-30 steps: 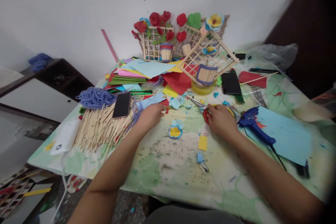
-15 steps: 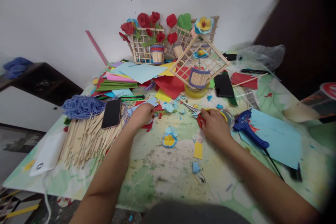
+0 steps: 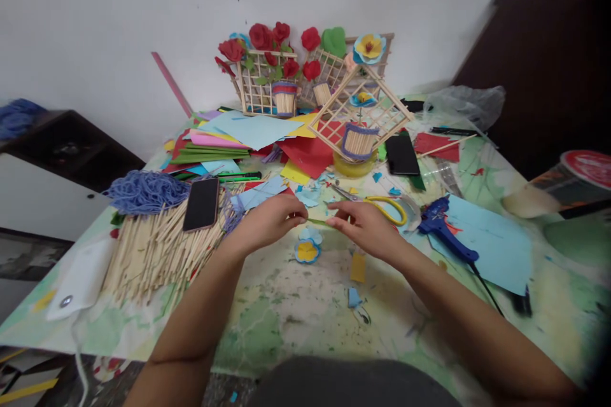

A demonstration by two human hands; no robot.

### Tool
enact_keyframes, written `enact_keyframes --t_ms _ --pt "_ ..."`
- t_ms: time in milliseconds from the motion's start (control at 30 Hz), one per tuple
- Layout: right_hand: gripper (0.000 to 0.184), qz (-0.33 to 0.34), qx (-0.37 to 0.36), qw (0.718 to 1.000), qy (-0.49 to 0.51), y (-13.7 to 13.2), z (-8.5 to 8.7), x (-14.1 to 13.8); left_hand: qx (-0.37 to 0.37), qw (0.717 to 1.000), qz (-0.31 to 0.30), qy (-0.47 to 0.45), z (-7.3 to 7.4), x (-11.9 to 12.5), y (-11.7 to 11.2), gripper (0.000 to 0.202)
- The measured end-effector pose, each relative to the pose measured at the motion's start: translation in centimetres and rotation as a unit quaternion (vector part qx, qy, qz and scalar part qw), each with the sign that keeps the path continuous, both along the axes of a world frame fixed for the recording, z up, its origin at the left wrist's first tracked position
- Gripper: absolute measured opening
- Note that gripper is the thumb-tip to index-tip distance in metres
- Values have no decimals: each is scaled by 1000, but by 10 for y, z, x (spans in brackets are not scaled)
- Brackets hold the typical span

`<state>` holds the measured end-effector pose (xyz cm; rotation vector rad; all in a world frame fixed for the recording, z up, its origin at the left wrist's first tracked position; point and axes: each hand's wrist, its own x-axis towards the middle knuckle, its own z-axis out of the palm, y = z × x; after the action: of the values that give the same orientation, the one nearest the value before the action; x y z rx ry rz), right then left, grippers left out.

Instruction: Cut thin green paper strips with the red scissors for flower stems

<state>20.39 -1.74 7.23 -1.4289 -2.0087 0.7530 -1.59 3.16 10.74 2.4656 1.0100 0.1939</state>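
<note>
My left hand (image 3: 277, 219) is closed, its fingertips pinching one end of a thin green strip (image 3: 317, 221). The strip runs across to my right hand (image 3: 365, 226), whose thumb meets its other end. My right index finger is stretched out above the thumb, with a small dark tip beside it that I cannot make out. Below the strip lies a blue and yellow paper flower (image 3: 308, 250). Scissors with a yellow handle (image 3: 394, 208) rest just beyond my right hand, near blue paper scraps (image 3: 310, 196). A yellow paper piece (image 3: 358, 267) lies below that hand.
Wooden sticks (image 3: 147, 261), blue yarn (image 3: 146, 193) and a phone (image 3: 201, 205) are at left. A blue glue gun (image 3: 449, 232) lies on light blue paper (image 3: 496, 248) at right. Stick trellises with paper flowers (image 3: 267, 76) stand behind stacked coloured paper (image 3: 258, 131).
My left hand has moved right and lifted the green strip from the table. My right hand has moved left, off the red scissors handles, which no longer show. Both hands are now close together.
</note>
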Motion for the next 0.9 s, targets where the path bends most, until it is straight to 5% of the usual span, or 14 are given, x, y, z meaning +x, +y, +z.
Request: enact_keyframes --t_ms 133,333,500,600,700,900 --pt "23 36 -62 997 18 -5 -1 -4 3 1000 4 -2 1 1 -1 23" --pt "21 -4 -142 980 138 -17 -11 18 -15 999 49 -7 5 -21 17 24" --pt "26 -125 -206 888 391 -28 -23 14 -8 965 229 -130 -11 -17 23 30" --pt "29 -139 -212 844 473 -33 -28 -1 -146 939 191 -245 -30 12 5 34" --pt "28 -111 -225 852 459 -34 -32 -15 -288 888 164 -319 -48 44 -21 36" --pt "27 -21 -247 912 327 -38 -41 -24 -310 802 268 -434 -64 53 -32 34"
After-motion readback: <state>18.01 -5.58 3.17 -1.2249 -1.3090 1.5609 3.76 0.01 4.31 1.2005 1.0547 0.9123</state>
